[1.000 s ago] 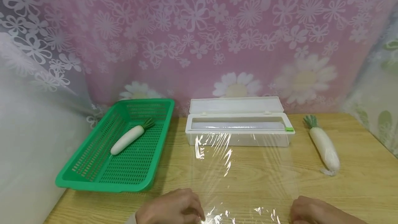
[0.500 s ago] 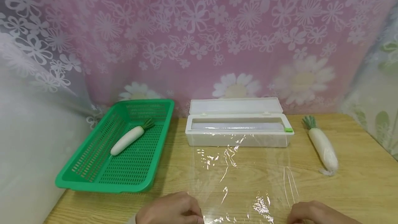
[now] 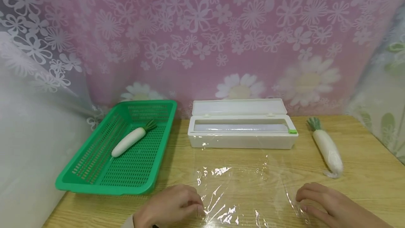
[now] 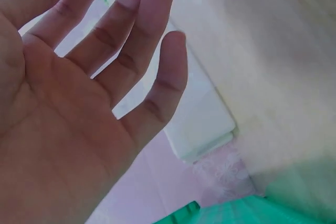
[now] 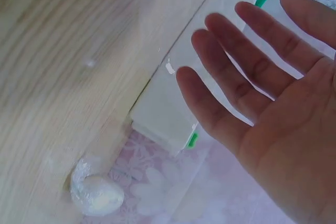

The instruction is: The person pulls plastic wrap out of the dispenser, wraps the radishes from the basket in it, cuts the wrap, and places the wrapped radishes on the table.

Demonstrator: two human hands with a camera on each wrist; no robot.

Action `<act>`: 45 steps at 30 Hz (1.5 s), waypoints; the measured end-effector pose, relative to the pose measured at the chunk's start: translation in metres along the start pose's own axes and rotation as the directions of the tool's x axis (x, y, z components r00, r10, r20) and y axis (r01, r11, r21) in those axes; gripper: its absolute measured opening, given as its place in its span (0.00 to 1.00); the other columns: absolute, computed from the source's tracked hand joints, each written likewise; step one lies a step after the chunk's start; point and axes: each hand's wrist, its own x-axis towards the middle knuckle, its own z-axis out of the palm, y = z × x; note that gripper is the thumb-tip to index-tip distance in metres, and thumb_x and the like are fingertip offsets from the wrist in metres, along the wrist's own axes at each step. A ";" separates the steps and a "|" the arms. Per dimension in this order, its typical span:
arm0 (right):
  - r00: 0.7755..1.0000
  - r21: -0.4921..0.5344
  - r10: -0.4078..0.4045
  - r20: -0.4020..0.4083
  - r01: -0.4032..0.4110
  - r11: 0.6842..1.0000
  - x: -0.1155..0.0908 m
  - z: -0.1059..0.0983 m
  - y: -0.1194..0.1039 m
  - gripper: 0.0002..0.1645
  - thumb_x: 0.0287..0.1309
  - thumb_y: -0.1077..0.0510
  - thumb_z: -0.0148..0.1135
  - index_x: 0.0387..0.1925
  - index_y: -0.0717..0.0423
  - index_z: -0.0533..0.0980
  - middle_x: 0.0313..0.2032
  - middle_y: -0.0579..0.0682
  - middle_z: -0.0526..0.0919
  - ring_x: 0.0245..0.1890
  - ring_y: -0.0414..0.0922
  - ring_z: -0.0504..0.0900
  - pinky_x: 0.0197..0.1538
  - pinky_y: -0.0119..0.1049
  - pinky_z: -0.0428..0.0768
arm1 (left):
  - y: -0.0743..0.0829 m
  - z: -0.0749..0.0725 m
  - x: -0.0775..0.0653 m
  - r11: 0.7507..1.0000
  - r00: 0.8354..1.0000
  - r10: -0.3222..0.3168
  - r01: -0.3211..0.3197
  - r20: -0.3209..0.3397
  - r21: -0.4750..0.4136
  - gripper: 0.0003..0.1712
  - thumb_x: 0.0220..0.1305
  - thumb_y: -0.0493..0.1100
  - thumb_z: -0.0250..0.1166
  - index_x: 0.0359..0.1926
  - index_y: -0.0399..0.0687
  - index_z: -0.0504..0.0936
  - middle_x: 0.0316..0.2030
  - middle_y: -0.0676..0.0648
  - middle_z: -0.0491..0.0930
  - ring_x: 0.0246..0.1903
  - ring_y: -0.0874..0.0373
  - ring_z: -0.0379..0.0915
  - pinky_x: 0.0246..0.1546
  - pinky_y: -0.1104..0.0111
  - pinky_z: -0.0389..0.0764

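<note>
A sheet of clear cling film (image 3: 240, 185) stretches over the table from the white cling film box (image 3: 242, 140) toward me, creased and shiny. At its near left corner rests my left hand (image 3: 172, 203); in the left wrist view its fingers (image 4: 128, 59) are spread and relaxed with nothing between them. On the film's right edge lies my right hand (image 3: 332, 203), and in the right wrist view its fingers (image 5: 247, 85) are also loosely extended. The box's lid (image 3: 239, 107) is up, with the film roll (image 3: 240, 127) inside and a green slider (image 3: 292, 131) at its right end.
A green plastic basket (image 3: 155, 166) on the left holds a white radish (image 3: 129, 142) with green leaf stubs. Another radish (image 3: 328, 150), wrapped in film with a twisted tail, lies right of the box. A pink flowered curtain (image 3: 202, 45) hangs behind the table (image 3: 364, 171).
The film has gone from pulled taut to lying flatter on the table. Both hands have moved slightly forward, and their curled fingers have loosened from its near edge.
</note>
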 end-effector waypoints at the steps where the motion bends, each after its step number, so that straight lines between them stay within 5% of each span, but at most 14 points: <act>1: 1.000 -0.047 0.017 -0.010 -0.017 0.999 0.000 0.000 0.000 0.18 0.56 0.66 0.73 0.45 0.45 0.81 0.44 0.38 0.80 0.42 0.35 0.78 0.37 0.22 0.74 | -0.001 -0.002 0.000 1.000 1.000 -0.002 0.002 -0.019 0.001 0.11 0.75 0.44 0.61 0.39 0.51 0.89 0.34 0.65 0.79 0.35 0.77 0.71 0.39 0.81 0.73; 6: 0.995 -0.216 0.093 -0.042 -0.100 0.971 0.004 0.000 0.003 0.20 0.53 0.58 0.77 0.48 0.47 0.82 0.49 0.45 0.80 0.48 0.40 0.80 0.44 0.20 0.74 | -0.004 -0.013 -0.001 0.998 0.989 -0.030 0.022 -0.144 -0.055 0.11 0.76 0.42 0.60 0.40 0.47 0.89 0.36 0.60 0.80 0.36 0.72 0.73 0.39 0.75 0.78; 10: 0.994 -0.246 0.104 -0.014 -0.104 0.964 0.003 0.003 0.008 0.27 0.54 0.55 0.77 0.56 0.49 0.79 0.57 0.47 0.77 0.54 0.42 0.77 0.46 0.22 0.76 | -0.006 -0.019 -0.002 0.996 0.975 -0.032 0.014 -0.221 -0.086 0.11 0.75 0.40 0.60 0.39 0.45 0.88 0.37 0.57 0.81 0.38 0.70 0.75 0.40 0.69 0.81; 14: 0.993 -0.240 0.111 0.047 -0.096 0.966 -0.003 0.007 0.013 0.40 0.56 0.51 0.76 0.69 0.49 0.71 0.70 0.41 0.65 0.67 0.32 0.63 0.47 0.28 0.78 | -0.006 -0.028 -0.005 0.998 0.955 -0.016 -0.004 -0.295 -0.067 0.10 0.75 0.40 0.61 0.39 0.46 0.88 0.37 0.58 0.82 0.38 0.68 0.77 0.41 0.68 0.81; 18: 0.997 -0.235 0.032 0.066 -0.015 0.972 -0.006 0.011 0.017 0.52 0.55 0.49 0.76 0.77 0.47 0.60 0.78 0.34 0.46 0.75 0.27 0.40 0.66 0.20 0.56 | -0.006 -0.041 -0.011 0.999 0.942 -0.026 0.009 -0.336 -0.052 0.09 0.75 0.41 0.60 0.39 0.49 0.87 0.37 0.59 0.81 0.37 0.67 0.75 0.40 0.69 0.80; 21: 0.997 -0.217 -0.017 0.080 0.034 0.976 -0.006 0.013 0.018 0.55 0.55 0.48 0.75 0.79 0.47 0.56 0.79 0.32 0.38 0.76 0.29 0.32 0.65 0.15 0.36 | -0.005 -0.051 -0.016 0.999 0.939 -0.042 0.031 -0.342 -0.038 0.09 0.76 0.41 0.60 0.40 0.50 0.87 0.38 0.60 0.81 0.37 0.67 0.75 0.39 0.69 0.79; 23: 0.996 -0.216 -0.024 0.091 0.043 0.976 -0.006 0.014 0.018 0.56 0.56 0.48 0.75 0.80 0.47 0.54 0.79 0.32 0.36 0.76 0.29 0.30 0.65 0.15 0.35 | -0.004 -0.058 -0.019 0.999 0.936 -0.050 0.043 -0.348 -0.027 0.09 0.76 0.41 0.60 0.41 0.50 0.87 0.39 0.60 0.81 0.37 0.67 0.75 0.38 0.68 0.79; 27: 0.996 -0.179 -0.033 0.087 0.048 0.983 -0.009 0.016 0.023 0.54 0.56 0.50 0.75 0.78 0.53 0.57 0.79 0.35 0.39 0.76 0.30 0.33 0.66 0.15 0.38 | -0.003 -0.071 -0.025 0.998 0.930 -0.058 0.056 -0.363 -0.015 0.08 0.75 0.39 0.60 0.42 0.49 0.86 0.40 0.59 0.82 0.35 0.67 0.75 0.35 0.69 0.79; 31: 0.992 -0.148 -0.008 0.125 0.027 0.989 -0.015 0.019 0.027 0.53 0.57 0.52 0.75 0.78 0.54 0.58 0.79 0.34 0.41 0.75 0.27 0.33 0.60 0.22 0.65 | 0.000 -0.085 -0.032 0.997 0.925 -0.071 0.080 -0.373 0.009 0.08 0.75 0.38 0.60 0.42 0.50 0.86 0.42 0.58 0.82 0.36 0.67 0.75 0.36 0.68 0.79; 35: 0.987 -0.163 -0.022 0.160 0.048 0.985 -0.018 0.022 0.032 0.53 0.57 0.52 0.74 0.79 0.51 0.57 0.80 0.36 0.39 0.75 0.27 0.32 0.48 0.31 0.76 | -0.002 -0.103 -0.038 0.992 0.911 -0.074 0.108 -0.406 0.061 0.07 0.74 0.38 0.61 0.42 0.51 0.86 0.41 0.59 0.82 0.37 0.67 0.75 0.35 0.68 0.78; 39: 0.988 -0.190 -0.085 0.129 0.108 0.976 -0.018 0.026 0.035 0.55 0.57 0.49 0.74 0.79 0.52 0.56 0.80 0.40 0.39 0.76 0.31 0.32 0.66 0.24 0.58 | -0.009 -0.122 -0.042 0.985 0.896 -0.112 0.157 -0.430 0.072 0.08 0.74 0.38 0.61 0.41 0.51 0.87 0.38 0.58 0.81 0.34 0.65 0.71 0.33 0.68 0.75; 42: 0.988 -0.191 -0.113 0.103 0.131 0.973 -0.020 0.029 0.036 0.55 0.58 0.48 0.73 0.80 0.50 0.54 0.80 0.42 0.38 0.77 0.33 0.31 0.65 0.16 0.34 | -0.016 -0.135 -0.043 0.979 0.893 -0.152 0.195 -0.423 0.060 0.09 0.74 0.36 0.61 0.42 0.49 0.87 0.38 0.57 0.81 0.32 0.63 0.71 0.35 0.67 0.77; 45: 0.990 -0.207 -0.107 0.092 0.124 0.971 -0.023 0.029 0.036 0.56 0.58 0.48 0.73 0.80 0.47 0.53 0.81 0.42 0.37 0.77 0.34 0.31 0.66 0.18 0.32 | -0.024 -0.145 -0.042 0.972 0.892 -0.182 0.227 -0.414 0.064 0.09 0.74 0.36 0.60 0.44 0.47 0.88 0.39 0.56 0.83 0.33 0.61 0.75 0.38 0.64 0.80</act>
